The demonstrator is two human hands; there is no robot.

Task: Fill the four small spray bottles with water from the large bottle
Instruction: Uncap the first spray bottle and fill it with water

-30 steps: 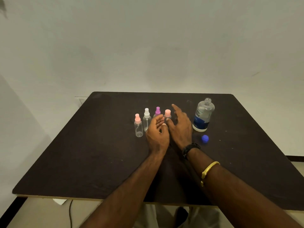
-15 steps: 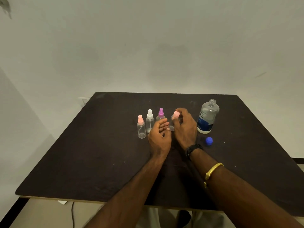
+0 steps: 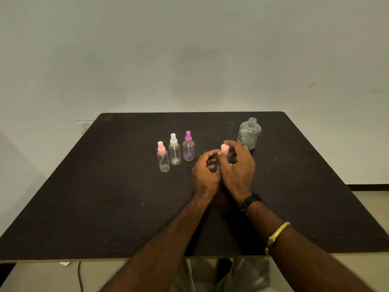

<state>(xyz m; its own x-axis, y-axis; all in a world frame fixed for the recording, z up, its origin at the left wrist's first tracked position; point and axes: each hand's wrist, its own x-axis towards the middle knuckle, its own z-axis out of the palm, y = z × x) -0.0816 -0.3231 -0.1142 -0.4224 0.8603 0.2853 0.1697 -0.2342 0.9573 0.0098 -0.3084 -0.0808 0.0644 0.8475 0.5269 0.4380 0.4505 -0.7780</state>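
From the head view, the right hand point(image 3: 237, 168) curls its fingers round the pink cap of a small spray bottle point(image 3: 224, 149), and the left hand point(image 3: 205, 172) grips its clear body, just in front of the uncapped large bottle point(image 3: 249, 133). To the left, on the dark counter point(image 3: 105, 197), a pink-capped bottle point(image 3: 162, 160), a white-capped bottle point(image 3: 174, 152) and a purple-capped bottle point(image 3: 188, 148) stand upright in a row.

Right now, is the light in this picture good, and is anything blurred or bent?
Head view: dim, even light, no glare; soft shadow on the wall; the wide lens stretches the table's near corners; the white-capped bottle nearly fades into the dark top; no strong blur.
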